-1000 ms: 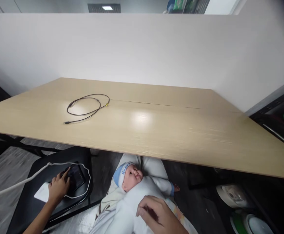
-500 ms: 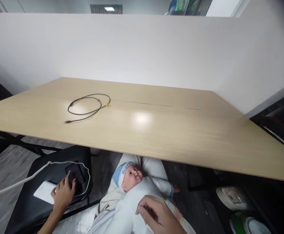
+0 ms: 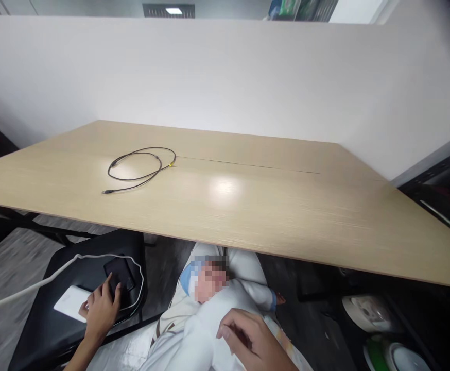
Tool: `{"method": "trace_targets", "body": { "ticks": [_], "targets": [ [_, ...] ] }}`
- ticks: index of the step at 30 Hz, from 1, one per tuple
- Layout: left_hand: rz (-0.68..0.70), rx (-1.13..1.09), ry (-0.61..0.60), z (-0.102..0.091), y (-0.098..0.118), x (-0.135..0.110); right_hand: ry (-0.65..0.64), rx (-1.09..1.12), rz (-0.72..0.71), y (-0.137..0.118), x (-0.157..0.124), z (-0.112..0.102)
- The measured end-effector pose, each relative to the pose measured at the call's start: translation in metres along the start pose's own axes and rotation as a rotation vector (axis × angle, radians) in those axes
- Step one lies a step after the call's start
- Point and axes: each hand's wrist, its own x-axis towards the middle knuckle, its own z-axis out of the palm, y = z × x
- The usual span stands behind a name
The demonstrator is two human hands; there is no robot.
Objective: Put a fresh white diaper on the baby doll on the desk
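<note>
Left fingers (image 3: 105, 290), loosely spread, are now shifted rightward, so the black phone (image 3: 124, 270) seems touched, not gripped; right fingers (image 3: 231, 320), half-curled, seem empty.

Doll's head (image 3: 208, 282) pixelated; black device (image 3: 125, 272) partly under left hand (image 3: 102, 308); white cable (image 3: 16, 302) cut by left edge.

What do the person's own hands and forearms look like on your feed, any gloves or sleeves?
Both the left hand and right hand are ungloved. The left forearm is bare near the wrist. No rings, watch or markings show. The right forearm is out of frame.
</note>
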Motion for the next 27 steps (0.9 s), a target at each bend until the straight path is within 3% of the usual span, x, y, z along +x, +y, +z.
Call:
{"method": "trace_targets", "body": {
  "ticks": [9,15,21,27],
  "targets": [
    [-0.016,0.007,-0.010,-0.001,-0.002,0.002,0.004,-0.001,-0.008,0.001,-0.004,0.001],
    [-0.224,-0.041,-0.056,-0.011,-0.003,0.033,0.006,0.003,-0.005,0.004,-0.003,0.000],
    [-0.563,-0.064,-0.123,-0.002,0.021,0.077,-0.001,0.025,-0.020,0.002,-0.003,-0.001],
    [-0.627,-0.059,-0.096,0.008,0.027,0.097,0.018,0.020,-0.010,0.004,-0.002,-0.001]
  ]
}}
